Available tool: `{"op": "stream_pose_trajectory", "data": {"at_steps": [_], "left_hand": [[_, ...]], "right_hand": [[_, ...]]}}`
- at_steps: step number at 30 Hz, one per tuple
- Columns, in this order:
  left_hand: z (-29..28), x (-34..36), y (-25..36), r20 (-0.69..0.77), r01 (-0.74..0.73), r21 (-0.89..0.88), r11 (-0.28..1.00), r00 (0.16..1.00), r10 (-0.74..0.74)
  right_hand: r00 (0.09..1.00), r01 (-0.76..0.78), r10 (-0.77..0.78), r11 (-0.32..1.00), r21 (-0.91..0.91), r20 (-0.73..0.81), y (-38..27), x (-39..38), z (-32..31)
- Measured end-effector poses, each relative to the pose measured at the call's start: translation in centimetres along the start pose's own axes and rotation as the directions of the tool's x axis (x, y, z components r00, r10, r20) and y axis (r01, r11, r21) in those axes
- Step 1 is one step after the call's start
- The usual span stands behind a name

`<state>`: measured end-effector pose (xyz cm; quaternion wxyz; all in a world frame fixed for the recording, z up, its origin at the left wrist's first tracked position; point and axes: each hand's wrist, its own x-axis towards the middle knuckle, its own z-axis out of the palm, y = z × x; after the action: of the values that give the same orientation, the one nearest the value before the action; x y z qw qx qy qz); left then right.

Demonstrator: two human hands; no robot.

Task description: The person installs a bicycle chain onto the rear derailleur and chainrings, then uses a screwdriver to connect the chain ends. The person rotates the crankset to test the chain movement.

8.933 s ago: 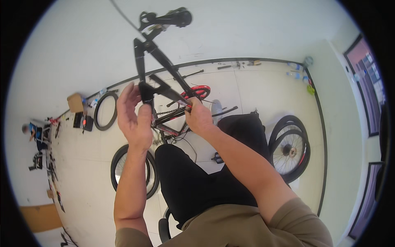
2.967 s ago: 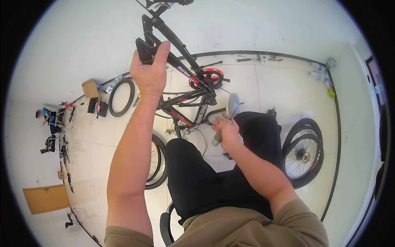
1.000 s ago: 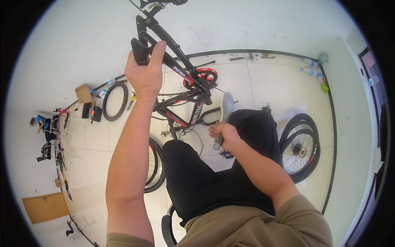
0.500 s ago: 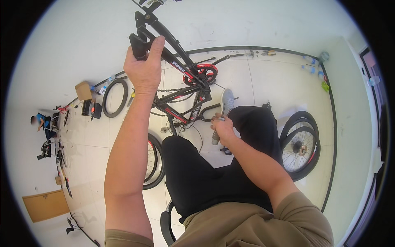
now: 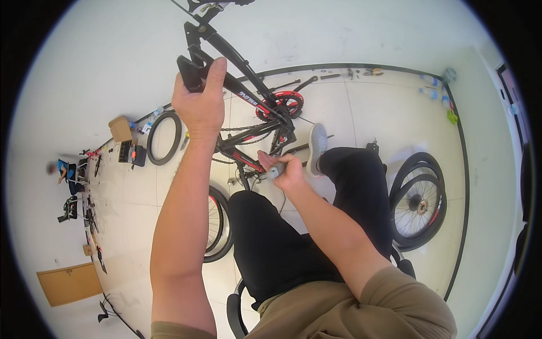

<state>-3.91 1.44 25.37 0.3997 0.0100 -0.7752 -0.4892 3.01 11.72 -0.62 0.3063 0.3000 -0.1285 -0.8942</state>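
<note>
My left hand [image 5: 199,110] is raised and wrapped round a black saddle-like piece [image 5: 191,74]. It stands out in front of the black and red bicycle frame [image 5: 240,85], and my palm hides much of it. Low by the rear part of the frame, my right hand [image 5: 289,174] is closed round a tool with a grey cylindrical handle [image 5: 275,170]. The handle's rounded end faces me; the tool's working end is hidden, so its kind cannot be told. A red and black chainring [image 5: 288,105] and a drooping chain [image 5: 240,129] show beyond my hands.
Loose wheels [image 5: 418,203] lie at right, another wheel [image 5: 217,226] beside my left knee. A tyre [image 5: 164,138] and an open cardboard box [image 5: 120,129] are at left. Pliers [image 5: 372,72] and other tools line the far wall. A person [image 5: 66,171] sits far left.
My right hand has moved left and toward the bicycle's rear, turning the grey handle so its end faces me. My left hand keeps its hold.
</note>
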Motion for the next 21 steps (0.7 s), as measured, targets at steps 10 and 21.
{"op": "stream_pose_trajectory", "data": {"at_steps": [10,21], "left_hand": [[-0.1,0.1,-0.5,-0.018,-0.018,0.017,1.0,1.0,0.019],[0.1,0.2,-0.7,0.01,0.003,-0.019,1.0,1.0,-0.002]], "right_hand": [[0.754,0.602,-0.655,0.717,-0.351,-0.045,-9.5,-1.4,1.0],[0.834,0.341,-0.534,0.7,-0.627,-0.142,-5.4,-10.4,2.4]]}}
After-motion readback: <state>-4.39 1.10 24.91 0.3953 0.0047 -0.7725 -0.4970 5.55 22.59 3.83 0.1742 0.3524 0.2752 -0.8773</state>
